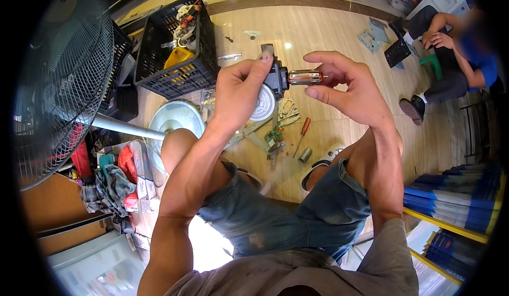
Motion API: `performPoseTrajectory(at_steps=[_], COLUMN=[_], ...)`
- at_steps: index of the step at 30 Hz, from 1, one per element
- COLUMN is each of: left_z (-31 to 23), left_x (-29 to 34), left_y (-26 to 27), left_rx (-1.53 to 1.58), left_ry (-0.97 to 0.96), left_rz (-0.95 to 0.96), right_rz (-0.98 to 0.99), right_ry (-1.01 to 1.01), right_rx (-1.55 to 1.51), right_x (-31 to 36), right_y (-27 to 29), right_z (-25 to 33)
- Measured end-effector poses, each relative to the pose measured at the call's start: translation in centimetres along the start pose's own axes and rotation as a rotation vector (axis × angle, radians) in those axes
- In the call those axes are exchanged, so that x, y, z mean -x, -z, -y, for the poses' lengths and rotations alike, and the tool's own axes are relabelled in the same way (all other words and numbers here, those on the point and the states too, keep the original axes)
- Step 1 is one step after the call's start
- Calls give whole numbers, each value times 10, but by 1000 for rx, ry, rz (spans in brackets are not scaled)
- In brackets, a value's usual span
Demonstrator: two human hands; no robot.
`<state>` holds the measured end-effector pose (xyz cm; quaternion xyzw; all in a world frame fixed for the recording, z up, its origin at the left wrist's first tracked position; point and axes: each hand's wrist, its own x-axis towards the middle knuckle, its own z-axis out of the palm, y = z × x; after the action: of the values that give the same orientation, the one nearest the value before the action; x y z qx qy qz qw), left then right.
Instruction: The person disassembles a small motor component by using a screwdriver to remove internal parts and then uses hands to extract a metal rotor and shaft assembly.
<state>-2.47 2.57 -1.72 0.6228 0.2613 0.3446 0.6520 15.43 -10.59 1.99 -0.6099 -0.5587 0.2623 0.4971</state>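
My left hand (pixel 241 92) is closed on a black plastic housing (pixel 277 78), thumb on top, held up in front of my knees. Below the fingers a pale round ridged disc (pixel 263 104) shows, seemingly part of the same piece. Out of the housing's right side sticks a shiny motor rotor (pixel 306 77) with a thin shaft at its end. Around that rotor my right hand (pixel 350 86) is open, thumb and fingers apart, with a visible gap to the metal. On the floor below lie a red-handled screwdriver (pixel 302 136), a metal cylinder (pixel 305 155) and a green circuit board (pixel 273 136).
A black crate (pixel 175 78) with tools and a yellow item stands at the left, beside a large fan (pixel 69 78) and its round base (pixel 177 118). A seated person (pixel 450 57) is at the far right. Blue packages (pixel 456 198) fill a yellow-edged rack.
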Motion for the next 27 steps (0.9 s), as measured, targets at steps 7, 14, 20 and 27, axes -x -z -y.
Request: performPoseTrajectory(at_steps=[7,14,20,27], left_z=[3,-1,2,-1], left_x=[0,0,0,1], left_y=[4,0,2,1], left_rx=[5,34,-22,-17], left_ry=[3,10,8,12], left_rz=[17,5,6,12], right_rz=[136,59,60,142], right_ry=[-100,29,-2,-60], right_rx=[75,50,81,94], right_x=[-2,0,1,-1], right_y=[6,1,2,5], right_z=[1,-1,1,5])
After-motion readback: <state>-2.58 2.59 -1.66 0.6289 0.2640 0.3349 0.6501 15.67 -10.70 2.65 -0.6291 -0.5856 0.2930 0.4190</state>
